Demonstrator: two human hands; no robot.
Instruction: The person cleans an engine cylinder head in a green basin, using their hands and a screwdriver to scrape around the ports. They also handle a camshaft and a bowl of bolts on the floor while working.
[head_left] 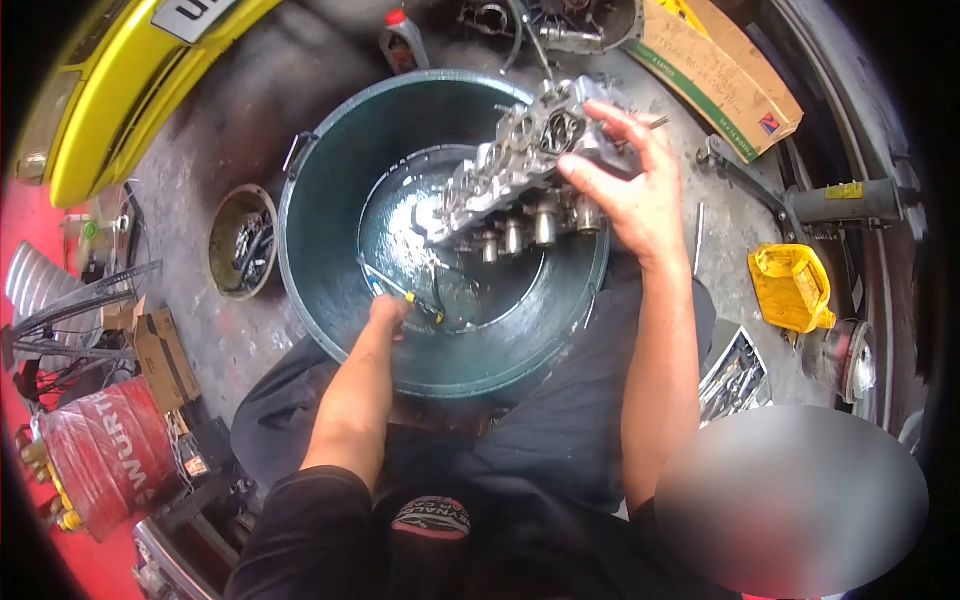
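Observation:
A metal engine cylinder head (510, 170) is tilted over the right part of a large dark green tub (325, 290). My right hand (635, 185) grips its upper right end, thumb and fingers spread around it. My left hand (390, 314) is closed low over the tub's near left side. Something thin with a bit of blue shows at its fingers, but I cannot make out its kind. Just beyond lies a slim tool with a yellow-and-black handle (428, 307), resembling a screwdriver. Shiny liquid (410, 225) covers part of the tub's bottom.
Left of the tub stands a round bowl (222, 270) of dark parts. A red-capped bottle (403, 42) is behind the rim. To the right are a cardboard box (715, 70), a yellow container (790, 287) and a tray of small metal parts (735, 378). A yellow car (110, 100) is upper left.

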